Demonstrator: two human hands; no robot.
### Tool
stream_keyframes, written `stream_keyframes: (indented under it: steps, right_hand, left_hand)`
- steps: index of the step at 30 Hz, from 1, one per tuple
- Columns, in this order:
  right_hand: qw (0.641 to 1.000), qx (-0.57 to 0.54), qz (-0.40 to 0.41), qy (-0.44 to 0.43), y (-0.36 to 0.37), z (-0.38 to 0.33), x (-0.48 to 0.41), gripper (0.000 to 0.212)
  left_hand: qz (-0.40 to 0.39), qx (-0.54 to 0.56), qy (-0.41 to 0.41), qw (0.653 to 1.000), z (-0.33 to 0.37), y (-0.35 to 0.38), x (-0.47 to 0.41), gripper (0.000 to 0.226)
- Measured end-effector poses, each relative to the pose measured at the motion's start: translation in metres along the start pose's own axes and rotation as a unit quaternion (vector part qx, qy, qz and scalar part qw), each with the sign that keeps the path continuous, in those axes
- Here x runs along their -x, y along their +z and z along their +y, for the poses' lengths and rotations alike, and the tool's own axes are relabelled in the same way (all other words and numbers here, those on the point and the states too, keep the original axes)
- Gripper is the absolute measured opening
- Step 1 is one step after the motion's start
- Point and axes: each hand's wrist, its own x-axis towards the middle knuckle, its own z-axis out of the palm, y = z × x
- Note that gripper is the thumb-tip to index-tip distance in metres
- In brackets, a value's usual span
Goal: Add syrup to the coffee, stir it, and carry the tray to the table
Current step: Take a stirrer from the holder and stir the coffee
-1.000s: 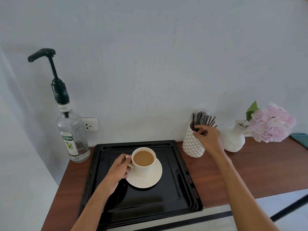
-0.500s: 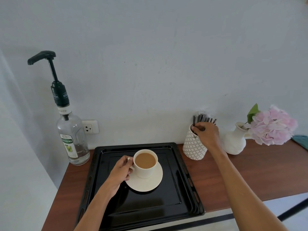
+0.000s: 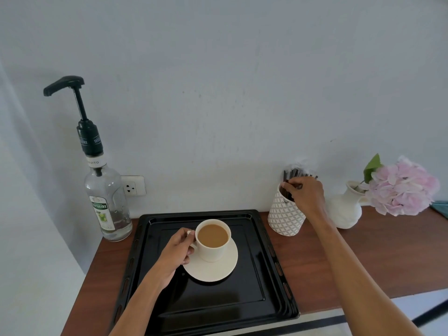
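Note:
A white cup of milky coffee (image 3: 212,236) stands on a white saucer (image 3: 213,269) in the middle of a black tray (image 3: 266,299). My left hand (image 3: 177,251) grips the cup's handle. To the right of the tray a patterned white holder (image 3: 286,217) contains several dark stir sticks (image 3: 292,174). My right hand (image 3: 306,192) is at the holder's mouth, fingertips pinched around one stick. A clear syrup bottle (image 3: 106,204) with a black pump stands left of the tray, its spout pointing left, away from the cup.
A white vase (image 3: 345,209) with a pink flower (image 3: 402,187) sits right of the holder. A wall socket (image 3: 132,186) is behind the bottle. The wooden counter (image 3: 375,258) ends at the wall on the left; a teal cloth (image 3: 441,207) lies at far right.
My right hand has shifted slightly at the holder and closed its fingertips on a stick. My left hand keeps its hold on the cup's handle. The view has tilted a little.

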Motion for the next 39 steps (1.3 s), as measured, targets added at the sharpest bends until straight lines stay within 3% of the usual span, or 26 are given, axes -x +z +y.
stream_keyframes:
  steps: [10,16,24,32,39]
  right_hand:
    - [0.994,0.031,0.049,-0.096,-0.046,-0.051,-0.005,0.020]
    - [0.987,-0.029,0.065,-0.143,-0.056,-0.099,0.000,0.022]
    - [0.982,-0.145,-0.066,-0.103,-0.008,-0.119,0.050,0.021]
    - [0.968,-0.098,-0.179,-0.144,0.044,-0.112,0.095,0.020]
    - [0.957,-0.109,-0.239,-0.120,0.063,-0.108,0.108,0.046]
  left_hand:
    - [-0.005,0.009,0.000,1.000,-0.002,-0.001,0.000,0.027]
    - [-0.010,0.011,0.004,1.000,-0.004,-0.003,-0.001,0.026]
    - [-0.010,0.021,0.003,1.000,-0.005,-0.003,-0.001,0.024]
    - [-0.005,0.025,0.000,1.000,-0.008,-0.004,-0.005,0.027]
    - [0.003,0.025,0.013,1.000,-0.009,-0.001,-0.003,0.028]
